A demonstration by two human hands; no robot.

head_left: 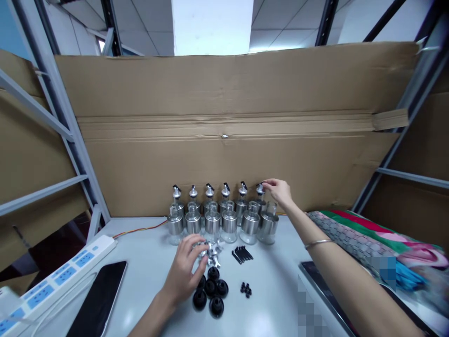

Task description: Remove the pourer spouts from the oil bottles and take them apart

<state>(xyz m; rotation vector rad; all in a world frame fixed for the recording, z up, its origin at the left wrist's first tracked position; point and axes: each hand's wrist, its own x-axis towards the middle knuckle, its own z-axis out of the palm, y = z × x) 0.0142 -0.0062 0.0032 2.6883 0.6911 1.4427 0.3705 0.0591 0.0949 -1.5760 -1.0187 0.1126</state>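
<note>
My right hand point(278, 191) reaches to the far right of the back row, thumb and fingers closed on the silver pour spout point(260, 188) of a glass bottle. Other back-row bottles point(242, 206) also carry silver spouts with black flaps. In front of them stands a row of glass bottles with metal bands point(250, 225), their necks uncovered. My left hand point(187, 267) hovers, fingers curved and apart, at a pile of small silver metal parts point(212, 255), partly hiding it. Just below it lie black round stoppers point(216, 306).
Thin black pieces point(242, 254) and tiny black parts point(246, 289) lie right of the stoppers. A phone point(100, 299) and a power strip point(59, 281) are at left. A dark flat device point(326, 295) and folded coloured cloth point(379, 238) lie at right. Cardboard point(224, 93) walls the back.
</note>
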